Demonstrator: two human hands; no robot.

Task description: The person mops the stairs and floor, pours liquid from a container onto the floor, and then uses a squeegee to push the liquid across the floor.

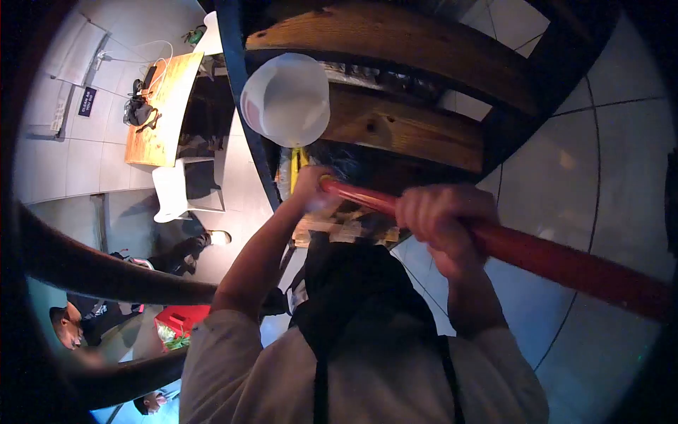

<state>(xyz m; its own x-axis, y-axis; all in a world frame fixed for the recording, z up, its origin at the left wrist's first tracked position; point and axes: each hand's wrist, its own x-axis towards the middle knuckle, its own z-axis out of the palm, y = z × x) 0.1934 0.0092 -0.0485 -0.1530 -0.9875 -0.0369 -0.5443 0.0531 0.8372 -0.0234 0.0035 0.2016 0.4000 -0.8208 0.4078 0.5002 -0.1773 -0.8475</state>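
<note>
Both fists are closed around a red pole (565,265) that slants from the middle of the view toward the right edge. My left hand (314,187) grips its far, thinner end, beside a narrow yellow object (299,164). Farther along the pole, my right hand (448,219) is wrapped round it, slightly blurred. Above my left hand, a white round container (289,99) stands by the wooden slats. The pole's far end is partly hidden by my left hand.
Dark-framed wooden slats (402,131) span the top. At left are a wooden table (180,106) with black gear and cables, a white chair (169,191), and a dark curved rail (127,272). Other people and a red crate (185,318) with greens appear at lower left.
</note>
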